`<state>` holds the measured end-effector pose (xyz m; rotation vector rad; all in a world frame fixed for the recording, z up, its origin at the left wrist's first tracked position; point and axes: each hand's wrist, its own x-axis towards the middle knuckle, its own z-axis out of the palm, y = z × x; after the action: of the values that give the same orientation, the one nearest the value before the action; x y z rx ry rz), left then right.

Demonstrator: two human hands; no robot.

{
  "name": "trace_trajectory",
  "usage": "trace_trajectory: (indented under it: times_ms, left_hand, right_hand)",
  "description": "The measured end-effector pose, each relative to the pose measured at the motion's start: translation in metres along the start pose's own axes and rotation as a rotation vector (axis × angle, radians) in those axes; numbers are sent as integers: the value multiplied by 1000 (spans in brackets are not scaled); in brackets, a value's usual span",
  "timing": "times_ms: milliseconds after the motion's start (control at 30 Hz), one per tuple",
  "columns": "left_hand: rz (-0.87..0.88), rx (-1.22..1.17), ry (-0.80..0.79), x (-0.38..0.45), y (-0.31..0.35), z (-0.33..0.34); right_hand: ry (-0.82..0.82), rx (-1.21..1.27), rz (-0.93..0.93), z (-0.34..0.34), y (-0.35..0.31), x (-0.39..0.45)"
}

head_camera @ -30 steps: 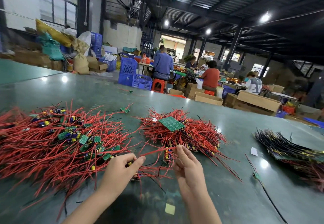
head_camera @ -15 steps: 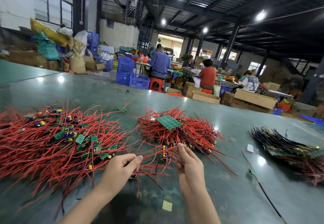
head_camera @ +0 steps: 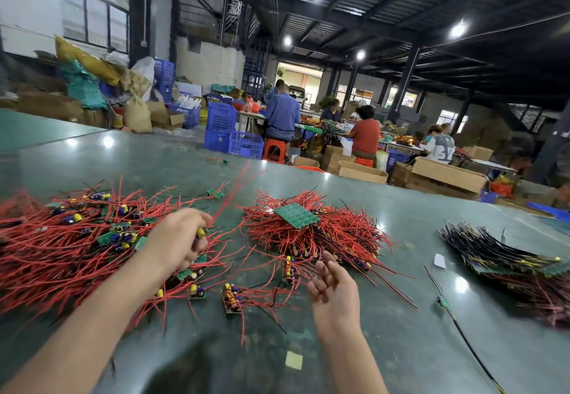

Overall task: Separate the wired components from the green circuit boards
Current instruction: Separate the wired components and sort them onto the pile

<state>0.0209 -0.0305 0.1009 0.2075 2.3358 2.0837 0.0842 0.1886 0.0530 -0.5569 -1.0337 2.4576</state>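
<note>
Wired components (head_camera: 77, 248) lie heaped on our desk (head_camera: 385, 347); our left hand (head_camera: 180, 239) has its grip clenched on one wired piece (head_camera: 202, 233) above them, while our right hand (head_camera: 334, 293) hangs released near the green board (head_camera: 296, 214).

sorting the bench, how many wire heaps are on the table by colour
red-wire heaps: 2, the left heap and the middle heap
dark-wire heaps: 1, the right heap
total: 3
</note>
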Motion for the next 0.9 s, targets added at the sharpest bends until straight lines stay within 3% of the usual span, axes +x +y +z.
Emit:
trace_trajectory:
  times_ms: [167,300,367,467,533,833,900]
  left_hand:
    - [296,773,392,25,14,-34]
    - [201,1233,458,36,1,-33]
    - [297,1212,338,36,-8,-18]
    - [419,1064,-57,26,-31,14]
    - [418,1099,-244,16,-51,34]
    - [316,1077,-416,3,-94,57]
    - [328,1075,-388,5,-96,54]
  right_hand:
    - [-76,12,15,2,-3,-3]
    - [-143,-22,-18,4,-3,-6]
    - [-161,-42,-23,5,-3,-8]
    - [-173,-32,-27,6,-4,-10]
    - [-177,4,-40,7,-5,-11]
    - [-139,134,-89,3,-10,-7]
    - [-159,113,-102,4,-9,-8]
